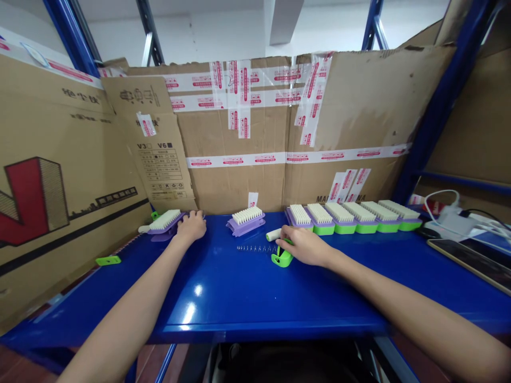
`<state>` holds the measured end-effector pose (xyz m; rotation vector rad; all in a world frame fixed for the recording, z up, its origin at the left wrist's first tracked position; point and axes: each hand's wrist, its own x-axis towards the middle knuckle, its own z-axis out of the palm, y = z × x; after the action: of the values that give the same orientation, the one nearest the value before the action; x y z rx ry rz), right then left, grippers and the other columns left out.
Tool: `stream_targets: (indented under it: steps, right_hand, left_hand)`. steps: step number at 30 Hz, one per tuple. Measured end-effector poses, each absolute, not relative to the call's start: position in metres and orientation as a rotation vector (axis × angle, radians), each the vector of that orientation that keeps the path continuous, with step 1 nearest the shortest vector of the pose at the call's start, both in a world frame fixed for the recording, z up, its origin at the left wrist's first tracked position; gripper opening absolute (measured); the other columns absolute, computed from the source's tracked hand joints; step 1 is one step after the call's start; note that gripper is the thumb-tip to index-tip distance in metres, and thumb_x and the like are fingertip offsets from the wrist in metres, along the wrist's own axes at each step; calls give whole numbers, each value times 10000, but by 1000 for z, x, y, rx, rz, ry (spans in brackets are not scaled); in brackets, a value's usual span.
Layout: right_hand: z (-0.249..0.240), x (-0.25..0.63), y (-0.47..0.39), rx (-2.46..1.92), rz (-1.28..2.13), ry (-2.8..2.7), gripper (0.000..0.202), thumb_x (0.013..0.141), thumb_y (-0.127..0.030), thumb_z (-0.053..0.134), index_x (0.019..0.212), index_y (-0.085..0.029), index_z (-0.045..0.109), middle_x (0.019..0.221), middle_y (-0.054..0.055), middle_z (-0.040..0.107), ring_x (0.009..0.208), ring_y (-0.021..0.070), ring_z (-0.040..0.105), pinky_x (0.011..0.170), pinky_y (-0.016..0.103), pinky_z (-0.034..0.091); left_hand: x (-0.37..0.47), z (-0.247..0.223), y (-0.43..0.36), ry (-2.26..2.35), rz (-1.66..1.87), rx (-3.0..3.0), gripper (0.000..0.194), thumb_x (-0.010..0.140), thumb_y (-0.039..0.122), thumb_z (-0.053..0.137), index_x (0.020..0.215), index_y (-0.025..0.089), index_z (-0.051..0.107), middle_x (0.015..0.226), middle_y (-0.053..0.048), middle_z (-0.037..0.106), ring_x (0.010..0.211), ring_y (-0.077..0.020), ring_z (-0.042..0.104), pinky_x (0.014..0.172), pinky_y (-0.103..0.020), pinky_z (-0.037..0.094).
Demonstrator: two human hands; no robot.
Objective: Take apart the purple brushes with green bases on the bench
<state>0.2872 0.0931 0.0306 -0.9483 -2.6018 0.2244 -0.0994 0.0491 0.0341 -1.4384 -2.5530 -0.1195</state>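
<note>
My left hand (192,226) is closed at the right end of a purple-backed scrubbing brush (163,222) with cream bristles, at the left of the table. My fingers hide that end. My right hand (305,246) is closed on a bright green plastic bracket (282,259), held low over the table. Just beyond those fingers lies a small white cylinder (273,234). A thin coil spring (255,249) stretches along the tabletop left of the bracket. Between my hands, another purple-backed brush (246,220) rests bristles up.
Several brushes with green lower parts (345,218) stand in a row at the back right. A green piece (108,260) lies near the left edge of the blue table (239,298). Cardboard walls (235,183) close off the back and left. A phone (473,260) and white cables sit far right.
</note>
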Motion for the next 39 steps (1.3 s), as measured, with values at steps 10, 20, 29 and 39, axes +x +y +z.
stream_targets:
  steps: [10,20,29,39]
  right_hand:
    - [34,288,90,-969,229,-2623,206,1074,-350,581,929,-205,581,873,70,730,767,206,659,633,307,285]
    - [34,288,92,-947,233,-2629,208,1077,-337,575,922,-199,590,911,87,738,787,215,662,650,319,306]
    - [30,289,95,-929,242,-2628,243,1103,-393,547,957,-203,590,984,95,734,851,231,684,683,321,367]
    - [53,311,99,-738,683,-2820,793,776,-799,798,1216,-193,537,1357,183,643,1169,358,663,930,406,505]
  left_hand:
    - [-98,36,49,-2492,-77,-1451,544,1071,330,327,1470,60,579,1507,-311,549,1384,-455,550,1065,-541,499]
    - [-102,40,49,-2498,-39,-1406,649,1060,472,356,1414,-8,613,1473,-353,569,1367,-472,559,1084,-547,479]
    - [-111,37,49,-2544,-10,-1377,510,1026,255,381,1413,49,642,1473,-319,582,1417,-431,530,1105,-541,478]
    - [-114,38,42,-2525,-102,-1309,445,952,279,497,1288,105,732,1393,-321,649,1363,-487,559,1043,-641,505]
